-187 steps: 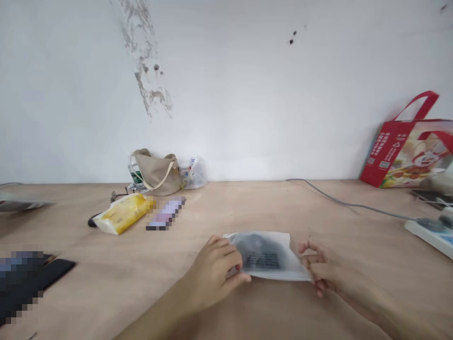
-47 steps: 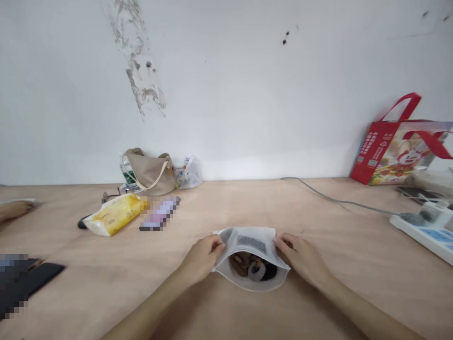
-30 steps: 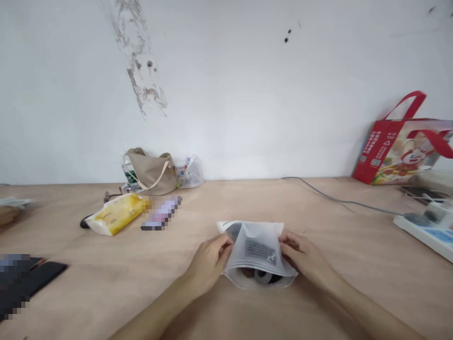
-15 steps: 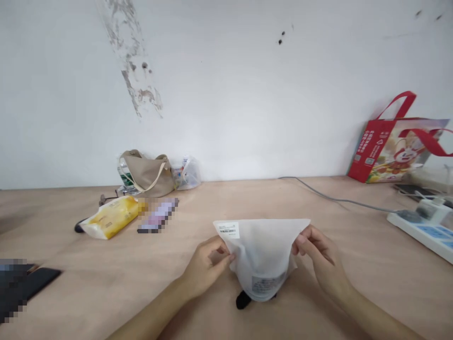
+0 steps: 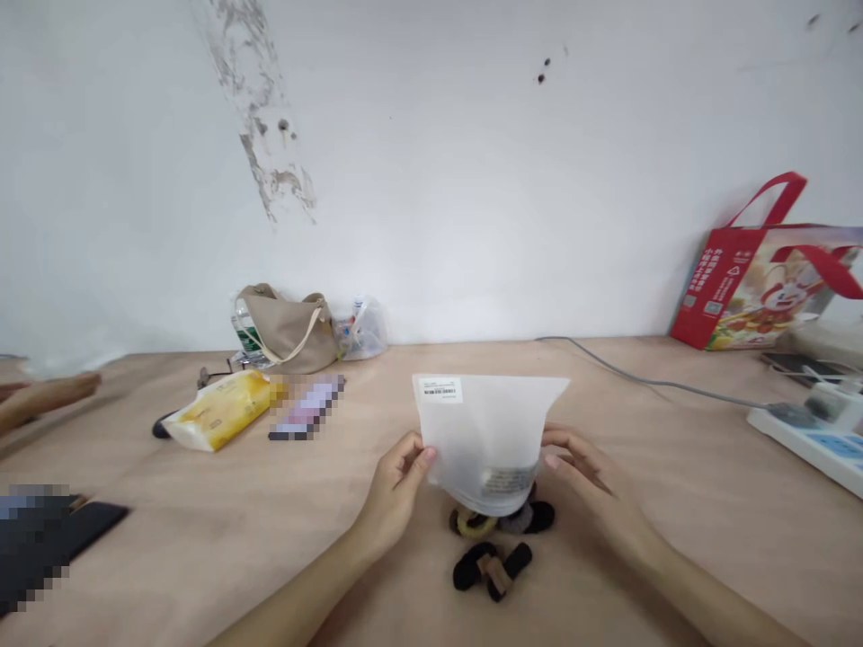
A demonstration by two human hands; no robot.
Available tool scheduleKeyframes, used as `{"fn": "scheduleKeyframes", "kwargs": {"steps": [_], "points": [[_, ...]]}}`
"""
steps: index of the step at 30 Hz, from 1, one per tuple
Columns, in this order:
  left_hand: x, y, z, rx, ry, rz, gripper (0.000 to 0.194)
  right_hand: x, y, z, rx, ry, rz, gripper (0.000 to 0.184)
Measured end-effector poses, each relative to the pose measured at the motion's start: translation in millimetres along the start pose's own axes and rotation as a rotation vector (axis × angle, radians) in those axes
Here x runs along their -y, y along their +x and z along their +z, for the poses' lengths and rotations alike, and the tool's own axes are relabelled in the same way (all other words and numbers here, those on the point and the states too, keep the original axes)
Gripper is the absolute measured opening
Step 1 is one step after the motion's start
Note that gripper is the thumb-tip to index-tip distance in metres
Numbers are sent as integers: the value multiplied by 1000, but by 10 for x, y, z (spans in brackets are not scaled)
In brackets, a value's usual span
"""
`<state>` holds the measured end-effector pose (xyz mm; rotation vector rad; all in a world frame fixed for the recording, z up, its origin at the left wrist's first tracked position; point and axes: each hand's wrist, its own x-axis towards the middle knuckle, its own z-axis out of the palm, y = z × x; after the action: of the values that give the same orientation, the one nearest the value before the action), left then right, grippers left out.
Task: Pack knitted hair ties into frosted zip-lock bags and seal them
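Observation:
My left hand and my right hand each pinch a side of a frosted white plastic pouch. The pouch is held upside down above the wooden table, mouth downward, with a barcode sticker at its top left corner. Several hair ties, black, brown and grey, lie in a small heap on the table right below the pouch's mouth. Some of them are half hidden by the pouch.
A yellow tissue pack, a beige bag and a small clear bag lie at the back left. A red gift bag, a grey cable and a white power strip are at the right. Another person's hand shows at the left edge.
The pouch was opened, turned mouth-down and lifted. The hair ties that were inside have dropped onto the table. Another person's hand has come into view at the left.

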<state>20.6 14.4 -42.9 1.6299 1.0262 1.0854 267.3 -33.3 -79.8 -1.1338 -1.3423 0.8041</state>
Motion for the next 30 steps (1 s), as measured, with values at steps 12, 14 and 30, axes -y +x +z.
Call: {"fn": "scheduleKeyframes", "kwargs": {"steps": [12, 14, 30], "points": [[154, 176, 34, -223, -502, -272, 19, 46, -25, 189, 65, -26, 122, 40], [142, 203, 33, -270, -580, -343, 4, 25, -13, 191, 70, -44, 128, 41], [148, 361, 82, -154, -844, -571, 38, 8, 337, 443, 387, -18, -14, 44]]}}
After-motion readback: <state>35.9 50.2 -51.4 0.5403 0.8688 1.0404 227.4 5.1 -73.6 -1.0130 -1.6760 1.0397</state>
